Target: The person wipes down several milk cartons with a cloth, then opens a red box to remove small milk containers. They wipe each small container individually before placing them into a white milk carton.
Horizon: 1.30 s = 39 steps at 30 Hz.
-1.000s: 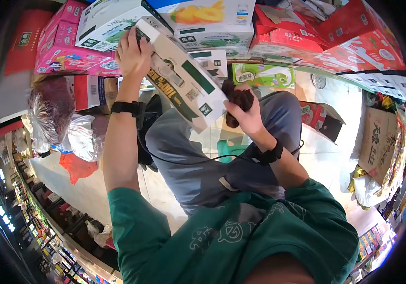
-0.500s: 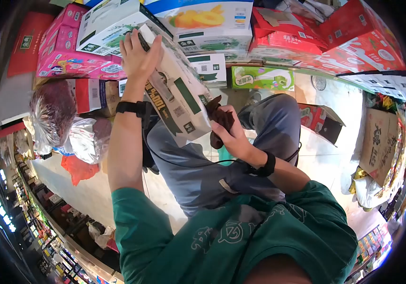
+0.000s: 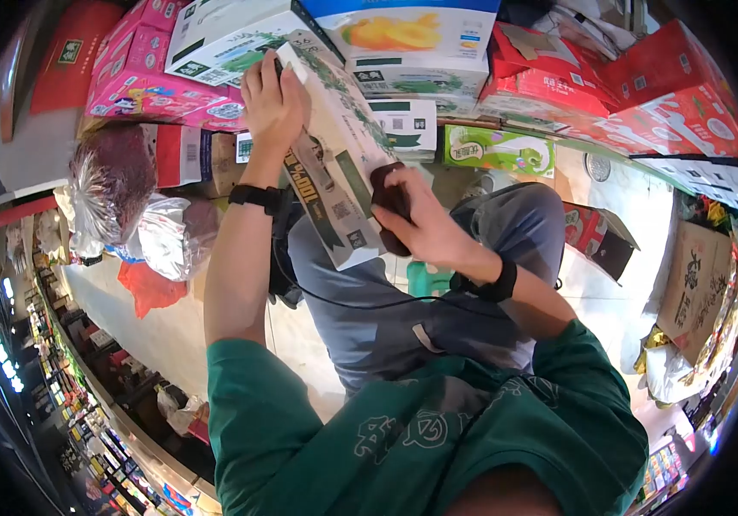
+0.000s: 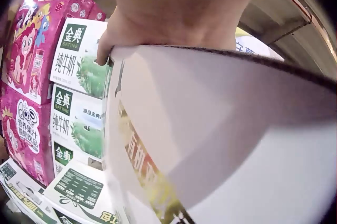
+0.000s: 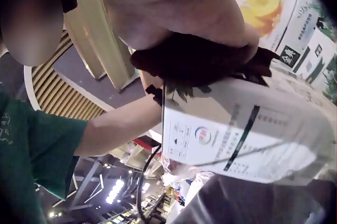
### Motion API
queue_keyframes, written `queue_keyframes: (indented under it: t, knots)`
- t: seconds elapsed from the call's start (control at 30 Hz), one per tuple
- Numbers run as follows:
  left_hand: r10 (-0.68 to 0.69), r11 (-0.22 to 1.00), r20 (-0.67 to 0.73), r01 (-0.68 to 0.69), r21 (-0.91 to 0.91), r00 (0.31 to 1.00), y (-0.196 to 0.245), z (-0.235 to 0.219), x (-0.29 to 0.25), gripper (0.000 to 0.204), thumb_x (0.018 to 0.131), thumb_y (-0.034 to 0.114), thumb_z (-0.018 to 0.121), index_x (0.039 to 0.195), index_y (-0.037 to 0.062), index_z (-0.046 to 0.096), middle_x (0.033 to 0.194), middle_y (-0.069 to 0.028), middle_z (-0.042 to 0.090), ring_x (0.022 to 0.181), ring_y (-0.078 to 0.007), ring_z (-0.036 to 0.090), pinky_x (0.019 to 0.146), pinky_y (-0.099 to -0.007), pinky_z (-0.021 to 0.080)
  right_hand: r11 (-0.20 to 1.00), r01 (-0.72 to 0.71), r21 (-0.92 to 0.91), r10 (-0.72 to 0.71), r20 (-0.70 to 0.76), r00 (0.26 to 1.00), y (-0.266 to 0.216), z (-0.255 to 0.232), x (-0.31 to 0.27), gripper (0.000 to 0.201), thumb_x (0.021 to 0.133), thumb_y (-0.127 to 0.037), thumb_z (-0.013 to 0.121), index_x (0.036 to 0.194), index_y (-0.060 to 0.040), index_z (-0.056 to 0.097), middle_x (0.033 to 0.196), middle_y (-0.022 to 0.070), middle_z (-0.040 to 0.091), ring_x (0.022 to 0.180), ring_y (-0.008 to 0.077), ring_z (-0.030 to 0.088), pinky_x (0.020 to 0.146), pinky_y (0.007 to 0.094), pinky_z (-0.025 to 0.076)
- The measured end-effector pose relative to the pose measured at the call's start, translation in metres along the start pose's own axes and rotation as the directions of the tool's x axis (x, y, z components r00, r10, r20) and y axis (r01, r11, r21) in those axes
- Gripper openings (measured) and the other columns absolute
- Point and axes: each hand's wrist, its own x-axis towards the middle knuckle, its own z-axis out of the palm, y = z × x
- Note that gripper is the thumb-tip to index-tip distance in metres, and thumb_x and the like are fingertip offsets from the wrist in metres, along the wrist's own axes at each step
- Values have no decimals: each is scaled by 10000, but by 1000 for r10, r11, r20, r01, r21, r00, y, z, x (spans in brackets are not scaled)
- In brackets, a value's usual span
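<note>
A long white milk carton (image 3: 343, 185) with green and gold print is tilted above the person's knees. My left hand (image 3: 274, 107) grips its upper end, fingers over the edge; the left wrist view shows the carton's pale side (image 4: 210, 134) close up. At the lower right end, my right hand (image 3: 429, 219) holds a bunched dark brown cloth (image 3: 390, 202) against the carton. From the right wrist, the cloth (image 5: 184, 61) is squeezed beneath the palm along the carton's edge, above a side with small print (image 5: 226, 134).
Stacked milk cartons (image 3: 240, 47), pink drink boxes (image 3: 150, 82) and red cartons (image 3: 549, 73) line the back. A green box (image 3: 498, 153) stands low behind the knees. Plastic bags (image 3: 167, 236) sit at left, an opened red box (image 3: 597, 236) at right. A black cable (image 3: 369, 303) crosses the lap.
The carton's lower end has swung toward the body and the carton has rolled, showing more of its leafy upper face. My right hand has moved with the cloth along that end, palm now over it.
</note>
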Motion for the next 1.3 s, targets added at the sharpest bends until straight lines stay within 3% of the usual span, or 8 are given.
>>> queue_keyframes:
  t: [0.07, 0.2, 0.43, 0.53, 0.7, 0.8, 0.9, 1.3]
  knots:
    - [-15, 1000, 8, 15, -16, 1000, 11, -6, -2, 485, 1002, 338, 417, 1410, 77, 438, 1389, -205, 444, 1302, -392, 374, 1091, -481, 307, 983, 46, -177, -41, 35, 999, -11, -5, 22, 303, 904, -78, 643, 1125, -14, 446, 1022, 164, 498, 959, 288, 514, 859, 342, 427]
    - [-28, 1000, -16, 28, -9, 999, 2, 2, -1, 472, 987, 356, 420, 1402, 134, 455, 1412, -137, 440, 1358, -375, 330, 1069, -525, 334, 917, 66, -394, -64, 18, 998, -13, -2, 80, 355, 878, -186, 641, 1143, -13, 481, 1032, 262, 566, 982, 463, 555, 825, 502, 468]
    - [-36, 998, -29, 34, -61, 999, -1, 4, 1, 428, 968, 247, 468, 1387, 160, 472, 1380, -87, 467, 1358, -328, 351, 1007, -550, 387, 881, 30, -473, -87, -100, 991, 0, 13, 185, 426, 847, -280, 641, 1134, 2, 500, 1044, 303, 600, 984, 496, 591, 850, 529, 493]
    - [-79, 996, -39, 81, 30, 996, 9, 4, 4, 401, 983, 262, 444, 1362, 141, 495, 1335, -119, 492, 1262, -348, 432, 1019, -466, 399, 913, 27, -407, -67, -85, 994, 2, 6, 179, 431, 848, -297, 636, 1129, 10, 520, 1036, 293, 617, 1003, 467, 600, 852, 505, 496]
    - [-146, 987, -25, 148, 56, 989, 17, 6, 6, 402, 979, 268, 432, 1368, 180, 479, 1354, -86, 481, 1314, -308, 399, 1017, -498, 403, 976, -45, -212, 48, 8, 999, 6, -6, 93, 380, 865, -224, 661, 1108, 20, 499, 1012, 257, 594, 1001, 424, 581, 852, 442, 469]
    - [-171, 983, -13, 172, 68, 985, 19, 3, 6, 405, 977, 277, 432, 1370, 186, 474, 1363, -76, 473, 1331, -297, 385, 1026, -503, 399, 992, -123, 6, 123, 8, 992, 16, -4, 19, 344, 868, -110, 687, 1120, 0, 482, 961, 171, 561, 924, 308, 572, 853, 370, 457]
    - [-188, 979, -7, 188, 85, 982, 21, 5, 3, 414, 977, 284, 431, 1378, 191, 463, 1376, -69, 463, 1345, -291, 370, 1031, -512, 393, 987, -162, -18, 162, -22, 987, -6, -4, -8, 315, 867, -88, 683, 1102, -2, 491, 950, 157, 567, 907, 276, 575, 838, 356, 458]
    - [-146, 989, 16, 146, 29, 989, 12, 7, 5, 434, 969, 282, 437, 1391, 181, 442, 1423, -76, 424, 1384, -289, 321, 1024, -552, 373, 994, -39, -98, 30, -89, 996, 12, 6, 120, 337, 849, -203, 678, 1033, 34, 524, 905, 227, 619, 898, 389, 617, 810, 419, 483]
